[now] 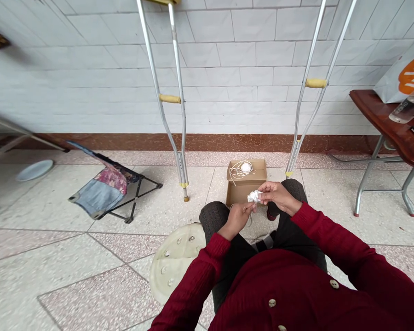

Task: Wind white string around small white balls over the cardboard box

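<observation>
A small, shiny white bunched piece [253,196], like gathered ribbon or thread, is between my hands above my lap. My right hand [278,195] grips its right side between thumb and fingers. Just below it, my left hand [239,217] is closed in a pinch with the fingertips close to the bunch; what they hold is too small to make out. Beyond my hands, an open cardboard box [258,171] lies on the floor, with a loose coil of white cord [238,171] and a white ball [246,167] in its far part.
Two metal crutches [183,151] [298,110] lean against the tiled wall. A folding stool [103,193] stands at left, near a pale plate [34,170]. A round pale stool top [172,257] is beside my left leg. At right, a brown table [376,110] carries a bag [396,78] and a clear bottle [407,109].
</observation>
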Demonstrator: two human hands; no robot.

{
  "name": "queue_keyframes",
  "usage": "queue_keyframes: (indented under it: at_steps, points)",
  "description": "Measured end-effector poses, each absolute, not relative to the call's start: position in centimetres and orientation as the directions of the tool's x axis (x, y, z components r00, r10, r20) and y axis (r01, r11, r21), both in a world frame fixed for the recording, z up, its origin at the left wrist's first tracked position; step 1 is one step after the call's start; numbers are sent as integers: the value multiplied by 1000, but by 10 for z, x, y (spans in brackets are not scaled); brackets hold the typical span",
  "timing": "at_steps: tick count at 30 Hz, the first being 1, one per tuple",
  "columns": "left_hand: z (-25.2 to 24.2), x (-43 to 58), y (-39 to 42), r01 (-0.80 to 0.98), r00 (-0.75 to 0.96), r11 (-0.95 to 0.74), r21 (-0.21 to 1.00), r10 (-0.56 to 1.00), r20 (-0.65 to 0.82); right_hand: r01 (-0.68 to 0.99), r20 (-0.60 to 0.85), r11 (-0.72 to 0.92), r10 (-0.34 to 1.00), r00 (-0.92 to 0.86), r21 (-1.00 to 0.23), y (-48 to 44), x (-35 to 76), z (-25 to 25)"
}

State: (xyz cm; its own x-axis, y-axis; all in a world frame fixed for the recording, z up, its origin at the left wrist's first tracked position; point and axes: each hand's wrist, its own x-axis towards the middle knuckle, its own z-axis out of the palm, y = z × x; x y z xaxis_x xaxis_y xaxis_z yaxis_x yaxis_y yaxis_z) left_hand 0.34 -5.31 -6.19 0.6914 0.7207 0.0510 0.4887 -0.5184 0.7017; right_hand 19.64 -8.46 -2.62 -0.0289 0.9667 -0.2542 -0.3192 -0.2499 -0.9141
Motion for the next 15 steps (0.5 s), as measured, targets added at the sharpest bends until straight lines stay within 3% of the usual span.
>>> queue_keyframes:
  at_steps: [5, 7, 11, 13, 15]
  points:
    - [-50, 8, -3, 517, 689, -673, 529, 694, 210, -163, -318, -367, 910, -266, -916, -96, 200, -19]
    - [-31, 13, 10, 487, 722, -761, 430, 627, 293, -100, -377, -412, 890, -257, -906, -89, 201, -29]
    - [-3, 26, 5, 466, 796, -850, 246, 524, 303, -134, -314, -300, 944, 100, -944, -54, 204, -43]
    - [-4, 29, -8, 482, 799, -831, 278, 547, 249, -219, -219, -162, 937, 271, -962, -38, 206, -38]
    - [-13, 26, -20, 498, 777, -771, 397, 600, 190, -280, -146, -56, 939, 313, -958, -32, 205, -25]
